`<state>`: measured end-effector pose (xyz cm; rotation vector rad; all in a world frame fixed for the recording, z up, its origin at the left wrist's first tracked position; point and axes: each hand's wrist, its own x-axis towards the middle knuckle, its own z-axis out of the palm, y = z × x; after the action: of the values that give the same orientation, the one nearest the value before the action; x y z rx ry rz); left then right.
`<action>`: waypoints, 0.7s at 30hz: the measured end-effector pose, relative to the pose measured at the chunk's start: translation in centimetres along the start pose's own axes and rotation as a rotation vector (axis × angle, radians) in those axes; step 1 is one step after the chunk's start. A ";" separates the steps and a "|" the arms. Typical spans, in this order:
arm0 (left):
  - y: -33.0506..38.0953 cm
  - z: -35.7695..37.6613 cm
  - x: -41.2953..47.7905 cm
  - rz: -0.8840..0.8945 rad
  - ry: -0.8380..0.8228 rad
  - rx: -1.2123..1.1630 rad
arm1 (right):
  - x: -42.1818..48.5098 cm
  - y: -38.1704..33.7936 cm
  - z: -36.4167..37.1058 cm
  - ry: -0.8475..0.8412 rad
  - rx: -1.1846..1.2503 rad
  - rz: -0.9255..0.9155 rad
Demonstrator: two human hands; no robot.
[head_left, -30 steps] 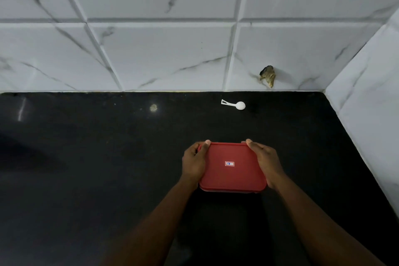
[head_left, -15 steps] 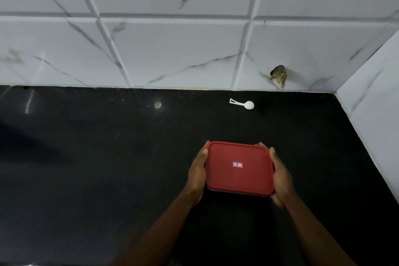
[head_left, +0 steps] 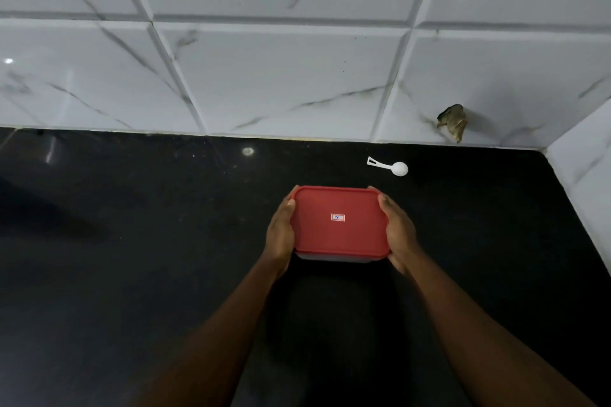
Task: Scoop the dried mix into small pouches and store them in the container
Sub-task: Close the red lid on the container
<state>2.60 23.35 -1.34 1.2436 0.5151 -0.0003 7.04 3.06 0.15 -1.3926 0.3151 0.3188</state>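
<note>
Nearest, two bare forearms reach in from 6 o'clock. The left hand (head_left: 281, 235) grips the 9 o'clock side of a rectangular plastic container (head_left: 340, 241) with a red lid, and the right hand (head_left: 398, 235) grips its 3 o'clock side. Both thumbs lie along the lid's edge and the fingertips curl round its far corners. Whether the container rests on the black stone countertop (head_left: 132, 258) or hangs just above it cannot be told. At the lid's middle sits a small white sticker (head_left: 337, 217) with a red border and blue marks too small to read with certainty. Compared with a second ago, the thumbs no longer press on the lid's far corners, and the container's far edge lies nearer the small white plastic scoop (head_left: 391, 167), which lies at 1 o'clock. Beyond stands the white marble-veined tile wall (head_left: 281, 76), with a brown broken patch (head_left: 452, 120) at 1 o'clock.
</note>
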 end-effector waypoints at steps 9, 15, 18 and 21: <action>3.1 0.1 8.0 0.035 0.073 0.016 | 7.9 -2.4 3.3 0.024 -0.073 -0.062; 4.5 0.3 12.2 0.051 0.079 0.009 | 12.3 -3.4 4.6 -0.006 -0.104 -0.076; 5.1 0.3 14.0 0.037 0.090 -0.009 | 13.9 -4.0 5.3 -0.006 -0.100 -0.082; 5.6 0.3 15.9 0.036 0.099 0.000 | 15.2 -4.4 5.9 0.015 -0.102 -0.101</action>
<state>18.33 29.33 -2.20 1.2570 0.5783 0.0922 22.90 8.73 -1.09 -1.5064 0.2427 0.2435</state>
